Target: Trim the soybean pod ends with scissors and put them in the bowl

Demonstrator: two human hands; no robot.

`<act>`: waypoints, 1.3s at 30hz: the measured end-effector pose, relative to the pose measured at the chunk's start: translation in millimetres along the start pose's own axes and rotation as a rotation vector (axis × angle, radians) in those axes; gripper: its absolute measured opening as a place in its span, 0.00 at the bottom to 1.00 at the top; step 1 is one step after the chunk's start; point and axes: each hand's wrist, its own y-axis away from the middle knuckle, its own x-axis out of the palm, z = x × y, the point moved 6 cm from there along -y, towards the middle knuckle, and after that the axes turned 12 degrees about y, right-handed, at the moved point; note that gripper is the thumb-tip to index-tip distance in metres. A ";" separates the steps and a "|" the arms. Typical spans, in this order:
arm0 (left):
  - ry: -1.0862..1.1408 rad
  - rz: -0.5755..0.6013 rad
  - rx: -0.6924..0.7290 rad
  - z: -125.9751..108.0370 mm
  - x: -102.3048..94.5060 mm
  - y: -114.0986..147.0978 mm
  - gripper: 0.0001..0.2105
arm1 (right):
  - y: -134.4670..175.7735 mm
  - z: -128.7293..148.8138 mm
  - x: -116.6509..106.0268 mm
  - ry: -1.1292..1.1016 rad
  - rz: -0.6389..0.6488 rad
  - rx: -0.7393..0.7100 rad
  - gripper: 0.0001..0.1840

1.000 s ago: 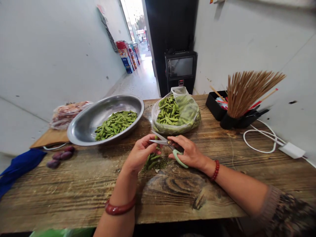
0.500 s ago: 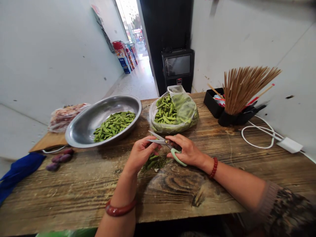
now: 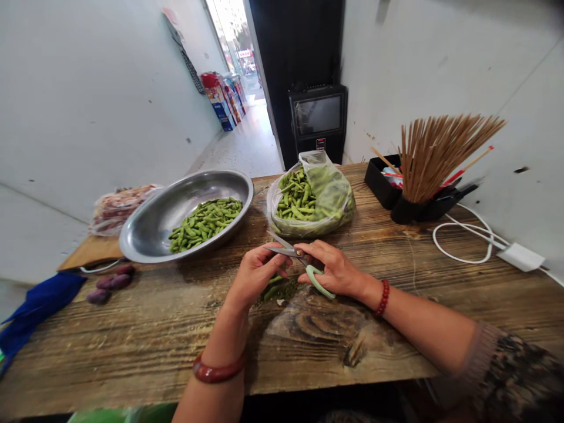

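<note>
Green-handled scissors (image 3: 298, 253) are gripped half-open in the curled right hand (image 3: 332, 267), blades close by the left hand (image 3: 253, 273), whose fingers bend inward, any hold hidden; a careless squeeze could nick them. Beneath, loose pods (image 3: 273, 288) on the table (image 3: 154, 341) could scatter if nudged.

A steel basin (image 3: 147, 230), a bag (image 3: 341, 202) of green pods (image 3: 297, 200), loose pods (image 3: 273, 290), purple fruits (image 3: 120, 282), a black holder (image 3: 379, 191) and a white adapter (image 3: 520, 257) crowd my wooden tabletop (image 3: 154, 343).
</note>
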 end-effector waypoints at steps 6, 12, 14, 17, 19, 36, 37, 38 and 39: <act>-0.023 -0.012 0.000 -4.3 -4.2 2.0 0.09 | 0.4 0.6 1.1 0.030 -0.013 -0.014 0.34; -0.079 -0.005 -0.065 -2.1 -13.3 3.7 0.10 | 0.8 2.3 2.5 0.071 0.016 -0.015 0.34; -0.111 -0.004 -0.068 -1.9 -16.2 3.1 0.10 | 0.8 2.4 2.2 0.074 0.019 -0.014 0.34; -0.203 -0.011 0.010 -6.9 -19.4 1.3 0.08 | 1.2 1.8 2.7 0.077 0.026 -0.010 0.34; -0.258 -0.032 0.066 -9.8 -21.7 0.3 0.06 | 1.7 0.9 3.4 0.084 0.026 -0.001 0.33; 0.461 -0.234 -0.048 0.2 -26.1 0.5 0.11 | -0.1 -5.7 -0.4 -0.012 -0.042 0.122 0.39; 0.477 -0.240 -0.042 0.6 -26.5 0.1 0.11 | -0.1 -5.2 -0.9 -0.011 -0.042 0.119 0.39; 0.490 -0.246 -0.037 1.0 -26.8 -0.4 0.11 | -0.2 -4.7 -1.1 -0.010 -0.040 0.117 0.39; 0.498 -0.251 -0.036 1.6 -26.6 -0.8 0.11 | -0.3 -4.1 -1.3 -0.007 -0.036 0.114 0.39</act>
